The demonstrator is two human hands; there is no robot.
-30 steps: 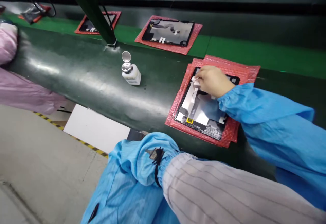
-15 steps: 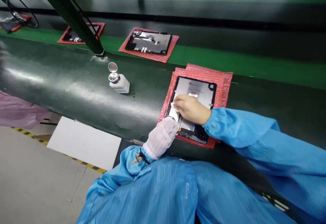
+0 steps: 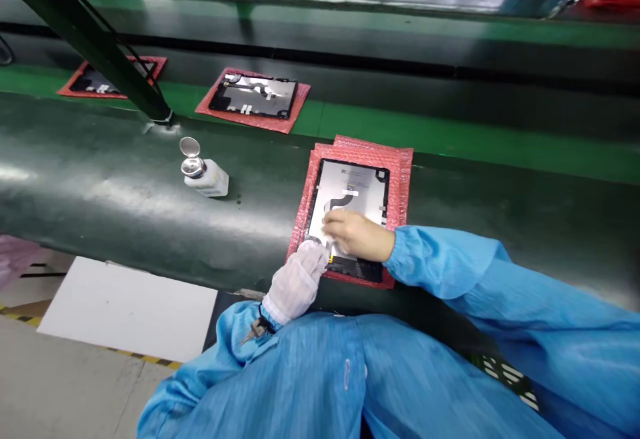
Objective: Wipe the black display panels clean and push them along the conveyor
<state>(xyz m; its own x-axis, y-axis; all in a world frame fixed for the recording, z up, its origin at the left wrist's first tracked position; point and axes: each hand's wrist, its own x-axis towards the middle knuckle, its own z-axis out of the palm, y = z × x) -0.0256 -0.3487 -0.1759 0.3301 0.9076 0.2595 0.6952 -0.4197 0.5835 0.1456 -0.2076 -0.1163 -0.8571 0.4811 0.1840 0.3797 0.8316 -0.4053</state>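
A dark tablet back panel [image 3: 353,192] with a grey metal plate lies on red bubble wrap [image 3: 400,169] on the dark green bench. My right hand [image 3: 357,234], bare, is closed on a small white wipe [image 3: 327,231] and presses it on the panel's near left part. My left hand [image 3: 297,280], in a white glove, rests with fingers curled at the panel's near left corner, touching its edge. Both arms wear blue sleeves.
A small white bottle with a metal pump top [image 3: 205,174] stands to the left on the bench [image 3: 100,186]. Two more panels on red wrap [image 3: 253,96] [image 3: 100,80] lie on the far green belt. A dark slanted post [image 3: 100,46] meets the bench at left.
My right hand slid the wipe from the panel's far corner to its near left part. My gloved left hand came up to the panel's near corner. The view shifted right.
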